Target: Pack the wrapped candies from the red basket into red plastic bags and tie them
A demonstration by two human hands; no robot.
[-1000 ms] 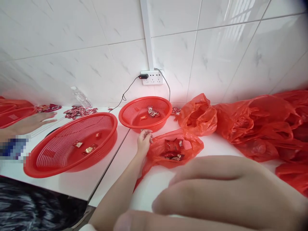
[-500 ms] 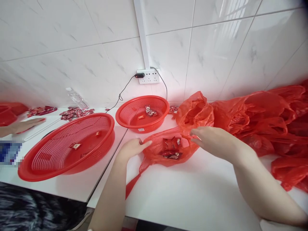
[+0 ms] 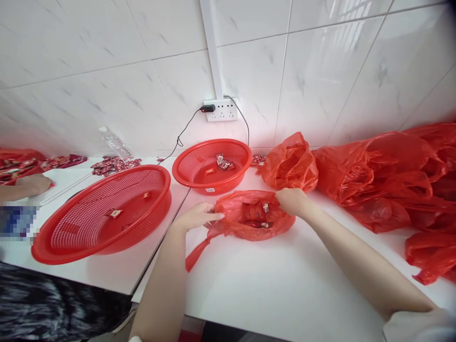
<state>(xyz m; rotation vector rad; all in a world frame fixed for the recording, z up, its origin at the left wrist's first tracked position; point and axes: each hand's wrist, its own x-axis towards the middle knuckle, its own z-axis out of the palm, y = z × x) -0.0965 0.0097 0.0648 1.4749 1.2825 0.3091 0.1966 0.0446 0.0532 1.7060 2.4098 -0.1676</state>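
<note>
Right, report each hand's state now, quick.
Left hand: touching the left rim of the open red plastic bag; grip cannot be told.
Right hand: closed on that bag's right rim.
</note>
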